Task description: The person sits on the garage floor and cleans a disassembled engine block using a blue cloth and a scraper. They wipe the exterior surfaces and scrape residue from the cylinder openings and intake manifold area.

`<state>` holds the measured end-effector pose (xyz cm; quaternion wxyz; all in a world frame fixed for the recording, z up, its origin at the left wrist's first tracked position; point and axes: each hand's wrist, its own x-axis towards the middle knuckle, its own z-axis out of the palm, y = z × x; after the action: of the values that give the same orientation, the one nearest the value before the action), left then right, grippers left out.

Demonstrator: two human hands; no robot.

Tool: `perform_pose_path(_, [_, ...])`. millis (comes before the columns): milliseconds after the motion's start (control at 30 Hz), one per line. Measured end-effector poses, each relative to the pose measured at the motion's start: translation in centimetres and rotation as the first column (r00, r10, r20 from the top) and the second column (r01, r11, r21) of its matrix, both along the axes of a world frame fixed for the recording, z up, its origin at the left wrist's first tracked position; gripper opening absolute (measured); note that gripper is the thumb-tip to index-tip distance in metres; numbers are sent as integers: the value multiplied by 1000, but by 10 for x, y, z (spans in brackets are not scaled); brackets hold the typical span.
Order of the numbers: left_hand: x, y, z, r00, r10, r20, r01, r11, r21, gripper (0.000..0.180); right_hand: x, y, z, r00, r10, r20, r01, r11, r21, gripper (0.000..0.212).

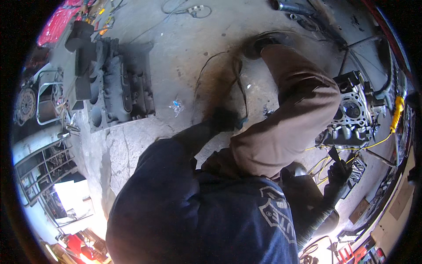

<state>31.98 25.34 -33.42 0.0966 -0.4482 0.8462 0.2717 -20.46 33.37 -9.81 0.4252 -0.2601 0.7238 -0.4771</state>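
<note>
My right hand (337, 177), in a dark glove, is closed around a dark flat-bladed tool (334, 155) whose broad end points up. Just beside it lies a narrow metal engine part (358, 169). Beyond that hand stands an engine block (351, 108) with an open cylinder bore facing up. My left hand (225, 119), also gloved, is low in front of my body, beside a dark cable (241, 83) on the floor. Deep shadow hides its fingers, so its grip does not show. My bent leg in brown trousers (285, 127) comes between the two hands.
A larger dark engine block (116, 97) stands at the left. A yellow cord (398, 114) runs along the right. Metal frames (50, 97) and shelving line the left edge. A metal pipe (292, 6) lies at the far right, and a small blue scrap (176, 104) on the floor.
</note>
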Motion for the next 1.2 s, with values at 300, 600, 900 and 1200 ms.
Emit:
perform_pose_path(300, [-46, 13, 7, 997, -58, 52, 58, 998, 2, 35, -19, -4, -33, 886, -94, 455, 119, 993, -27, 62])
perform_pose_path(600, [-19, 19, 7, 993, -88, 80, 87, 996, 15, 35, 81, -18, 34, 997, -39, 72, 48, 989, -142, 53])
perform_pose_path(900, [54, -50, 108, 930, 209, -301, -166, 973, 163, 36, 84, -23, 38, 995, -84, 53, 91, 987, -135, 51])
perform_pose_path(1200, [370, -327, 251, 522, 839, -156, -474, 133, -871, 33, 87, -15, 51, 994, -84, 74, 96, 978, -184, 51])
